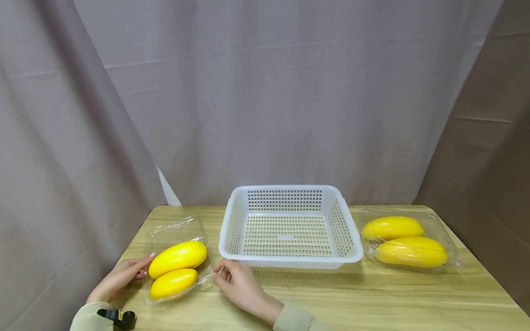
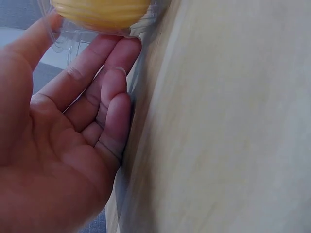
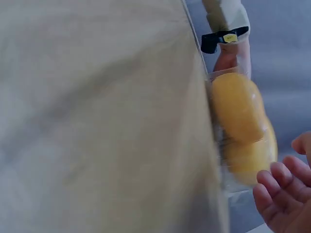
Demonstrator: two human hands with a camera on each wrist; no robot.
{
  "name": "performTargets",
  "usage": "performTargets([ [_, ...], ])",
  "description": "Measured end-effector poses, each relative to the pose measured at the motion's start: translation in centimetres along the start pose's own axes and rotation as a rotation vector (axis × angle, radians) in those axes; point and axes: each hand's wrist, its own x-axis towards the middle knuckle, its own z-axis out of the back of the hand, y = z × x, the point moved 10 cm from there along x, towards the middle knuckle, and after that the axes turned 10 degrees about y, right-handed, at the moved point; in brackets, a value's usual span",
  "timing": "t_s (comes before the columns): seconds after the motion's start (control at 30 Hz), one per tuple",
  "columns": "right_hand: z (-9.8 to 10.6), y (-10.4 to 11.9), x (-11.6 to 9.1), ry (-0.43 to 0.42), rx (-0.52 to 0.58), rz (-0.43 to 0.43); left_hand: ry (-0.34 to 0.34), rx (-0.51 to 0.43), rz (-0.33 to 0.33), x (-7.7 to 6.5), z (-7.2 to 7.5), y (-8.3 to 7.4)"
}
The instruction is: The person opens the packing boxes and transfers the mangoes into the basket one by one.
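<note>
Two smooth yellow oval fruits [image 1: 178, 259] lie side by side in a clear plastic container [image 1: 171, 230] at the left of the table. My left hand [image 1: 124, 276] holds the container's left edge. In the left wrist view its thumb and fingertips [image 2: 129, 46] are at the plastic below a fruit [image 2: 104, 12]. Close by the container's right edge is my right hand [image 1: 242, 287], in front of the white basket. The right wrist view shows its fingers [image 3: 265, 196] loosely bent beside the container, with nothing in them.
A white perforated plastic basket [image 1: 290, 263] stands mid-table. To its right, another clear plastic container [image 1: 451, 250] holds two more yellow fruits [image 1: 411, 252]. Grey curtains [image 1: 281, 101] hang behind the wooden table [image 1: 372, 303]. A black strap [image 1: 118, 317] is on the left wrist.
</note>
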Motion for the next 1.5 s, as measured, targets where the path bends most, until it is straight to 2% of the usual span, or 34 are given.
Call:
performTargets([
  [0.1,0.0,2.4,0.2,0.047,-0.166,0.106,-0.016,-0.002,0.005,-0.1,0.4,-0.1],
  [0.23,-0.7,4.7,0.5,0.136,-0.293,0.189,-0.021,-0.032,-0.016,-0.3,0.6,0.0],
  [0.4,-1.1,6.2,1.5,0.172,-0.414,0.242,0.005,-0.145,-0.066,-0.6,0.2,0.3],
  [0.53,-1.8,6.5,2.3,0.211,-0.487,0.252,0.008,-0.167,-0.081,-0.8,-0.2,0.3],
  [0.77,-3.0,5.8,3.6,0.264,-0.550,0.185,0.017,-0.124,-0.063,-0.6,-0.3,0.4],
  [1.07,-4.1,5.3,4.8,0.267,-0.610,0.051,-0.007,-0.167,-0.069,-0.8,-0.1,0.7],
  [1.3,-4.9,4.8,5.3,0.297,-0.596,0.003,0.002,-0.200,-0.095,-0.8,-0.3,0.5],
  [1.5,-5.3,4.4,5.8,0.308,-0.575,-0.056,-0.005,-0.187,-0.095,-0.8,-0.2,0.4],
])
